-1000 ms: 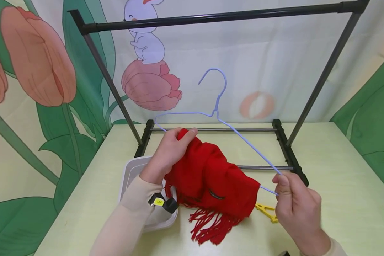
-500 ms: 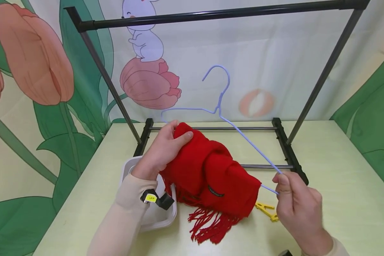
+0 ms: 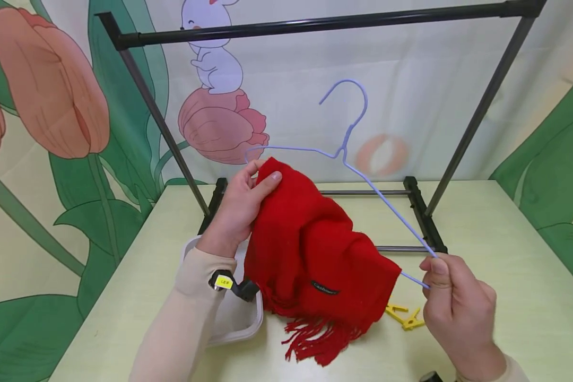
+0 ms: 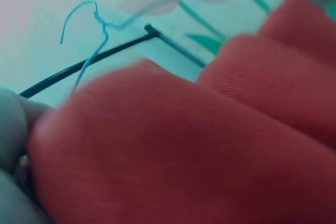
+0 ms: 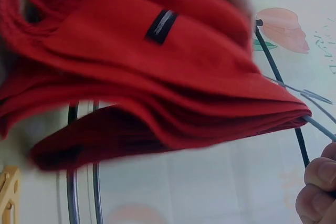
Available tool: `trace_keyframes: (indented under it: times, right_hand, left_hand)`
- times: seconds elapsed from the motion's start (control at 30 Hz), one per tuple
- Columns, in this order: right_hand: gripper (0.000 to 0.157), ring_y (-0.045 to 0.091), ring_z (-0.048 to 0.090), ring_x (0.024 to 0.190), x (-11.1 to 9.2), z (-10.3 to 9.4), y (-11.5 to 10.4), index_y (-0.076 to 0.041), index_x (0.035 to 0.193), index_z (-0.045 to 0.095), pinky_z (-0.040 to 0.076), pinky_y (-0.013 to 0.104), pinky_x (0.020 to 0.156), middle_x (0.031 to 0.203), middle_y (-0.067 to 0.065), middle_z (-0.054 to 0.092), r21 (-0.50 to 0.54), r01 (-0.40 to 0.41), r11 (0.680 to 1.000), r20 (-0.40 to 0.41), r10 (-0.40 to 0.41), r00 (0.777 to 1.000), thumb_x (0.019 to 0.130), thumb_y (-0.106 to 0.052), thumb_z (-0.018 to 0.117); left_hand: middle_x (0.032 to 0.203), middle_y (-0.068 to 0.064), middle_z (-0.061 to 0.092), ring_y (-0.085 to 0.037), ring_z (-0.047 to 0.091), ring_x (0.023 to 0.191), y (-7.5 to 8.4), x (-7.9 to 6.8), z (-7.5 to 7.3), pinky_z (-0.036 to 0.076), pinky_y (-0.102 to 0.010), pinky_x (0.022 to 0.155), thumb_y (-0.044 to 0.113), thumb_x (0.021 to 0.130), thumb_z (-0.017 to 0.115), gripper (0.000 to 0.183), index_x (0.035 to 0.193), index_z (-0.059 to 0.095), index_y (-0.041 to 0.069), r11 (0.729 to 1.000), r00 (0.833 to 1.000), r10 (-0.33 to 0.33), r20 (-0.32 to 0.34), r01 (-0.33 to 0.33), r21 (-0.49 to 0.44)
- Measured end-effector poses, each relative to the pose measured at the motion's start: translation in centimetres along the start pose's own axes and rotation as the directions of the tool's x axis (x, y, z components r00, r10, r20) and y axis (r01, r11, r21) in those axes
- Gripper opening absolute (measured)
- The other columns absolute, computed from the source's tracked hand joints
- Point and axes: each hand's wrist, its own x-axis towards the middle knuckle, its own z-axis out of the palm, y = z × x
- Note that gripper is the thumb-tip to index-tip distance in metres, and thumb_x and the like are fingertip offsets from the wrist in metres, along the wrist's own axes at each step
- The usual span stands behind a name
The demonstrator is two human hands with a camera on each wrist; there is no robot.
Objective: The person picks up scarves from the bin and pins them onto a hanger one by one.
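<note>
A red fringed scarf (image 3: 305, 244) with a small black label hangs folded over the lower bar of a light blue wire hanger (image 3: 391, 204). My left hand (image 3: 239, 204) pinches the scarf's upper left corner, thumb in front, close to the hanger's left end. At the hanger's right end my right hand (image 3: 458, 307) grips the wire, just beyond the scarf's edge. The hanger is tilted, its left end higher, with its hook pointing up. In the right wrist view, the scarf's layers (image 5: 184, 98) drape on both sides of the bar. The left fingertips are hidden behind the cloth.
A black rack (image 3: 324, 25) stands on the table (image 3: 506, 297), its top bar above and behind the hanger. Below my left forearm sits a white plastic bin (image 3: 248, 334). Yellow clips (image 3: 406, 317) lie near my right hand. A printed curtain hangs behind.
Both hands have lifted the hanger and scarf and shifted them slightly right. The hook has risen against the curtain. The left hand has raised the scarf's corner, and more of the yellow clips shows.
</note>
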Motion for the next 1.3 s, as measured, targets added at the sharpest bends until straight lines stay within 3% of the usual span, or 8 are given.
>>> trace_keyframes:
  times: [0.23,0.5,0.6,0.77,0.83,0.93,1.07,1.3]
  right_hand:
    - [0.044,0.001,0.045,0.052,0.1,-0.3,0.0,0.010,0.085,0.064,0.041,0.011,0.052,0.058,0.008,0.053,0.041,0.011,0.999,0.020,-0.012,1.000,0.114,-0.022,0.055]
    - [0.045,0.002,0.045,0.052,-0.1,-0.2,0.0,0.011,0.084,0.064,0.041,0.011,0.053,0.057,0.008,0.052,0.078,0.027,0.997,0.002,-0.027,1.000,0.114,-0.022,0.056]
    - [0.045,0.002,0.044,0.053,0.0,0.0,-0.1,0.011,0.083,0.063,0.039,0.011,0.052,0.057,0.008,0.051,0.089,0.027,0.996,-0.010,-0.027,1.000,0.113,-0.021,0.056]
    - [0.044,0.001,0.045,0.054,0.2,-0.1,-0.2,0.013,0.083,0.063,0.039,0.009,0.056,0.057,0.010,0.051,0.097,0.013,0.995,-0.035,-0.010,0.999,0.113,-0.020,0.058]
    - [0.045,0.001,0.045,0.055,0.3,-0.2,-0.2,0.013,0.083,0.063,0.040,0.008,0.057,0.058,0.011,0.051,0.094,0.016,0.995,-0.035,-0.013,0.999,0.113,-0.021,0.058]
    - [0.045,0.000,0.045,0.055,0.4,-0.2,-0.2,0.013,0.083,0.063,0.039,0.008,0.057,0.058,0.010,0.051,0.091,0.022,0.996,-0.034,-0.019,0.999,0.113,-0.021,0.058]
    - [0.045,0.000,0.044,0.054,0.4,-0.1,-0.1,0.012,0.083,0.063,0.039,0.009,0.056,0.057,0.010,0.051,0.088,0.022,0.996,-0.027,-0.019,0.999,0.113,-0.022,0.058]
    - [0.047,0.001,0.043,0.053,0.7,-0.1,-0.2,0.009,0.083,0.064,0.036,0.013,0.049,0.059,0.005,0.050,0.096,0.065,0.993,0.034,-0.069,0.997,0.114,-0.026,0.057]
  left_hand:
    - [0.130,-0.012,0.072,-0.023,0.074,0.100,0.1,0.6,-0.9,0.065,-0.032,0.083,0.023,0.109,0.065,0.046,0.152,0.059,0.010,0.896,0.996,-0.054,-0.070,0.079,0.436]
    - [0.153,-0.011,0.061,-0.032,0.061,0.129,0.0,0.7,-1.0,0.059,-0.050,0.107,0.024,0.110,0.062,0.050,0.158,0.053,0.015,0.727,0.995,0.055,-0.087,0.020,0.687]
    - [0.156,-0.013,0.056,-0.035,0.060,0.128,-0.3,-0.1,-0.8,0.057,-0.054,0.108,0.022,0.108,0.061,0.047,0.153,0.055,0.009,0.616,0.980,0.186,-0.076,-0.056,0.786]
    - [0.151,-0.017,0.054,-0.040,0.054,0.129,-1.0,-2.0,0.4,0.041,-0.063,0.103,0.021,0.106,0.063,0.027,0.128,0.067,0.005,0.312,0.861,0.508,0.021,-0.206,0.928]
    - [0.146,-0.015,0.056,-0.039,0.050,0.133,-1.1,-2.7,1.0,0.037,-0.062,0.097,0.022,0.106,0.066,0.023,0.123,0.070,0.009,0.203,0.809,0.567,0.152,-0.316,0.927]
    - [0.140,-0.007,0.062,-0.033,0.046,0.137,-1.4,-3.1,2.1,0.034,-0.058,0.098,0.029,0.106,0.070,0.025,0.127,0.074,0.017,0.045,0.732,0.517,0.443,-0.540,0.840]
    - [0.121,0.008,0.075,-0.020,0.056,0.127,-2.2,-2.9,3.1,0.036,-0.052,0.099,0.033,0.103,0.075,0.027,0.128,0.078,0.026,-0.038,0.639,0.373,0.673,-0.714,0.699]
    - [0.092,0.012,0.078,-0.013,0.066,0.105,-2.6,-2.3,3.0,0.040,-0.048,0.099,0.015,0.098,0.079,0.011,0.105,0.084,0.022,-0.083,0.540,0.464,0.702,-0.763,0.641]
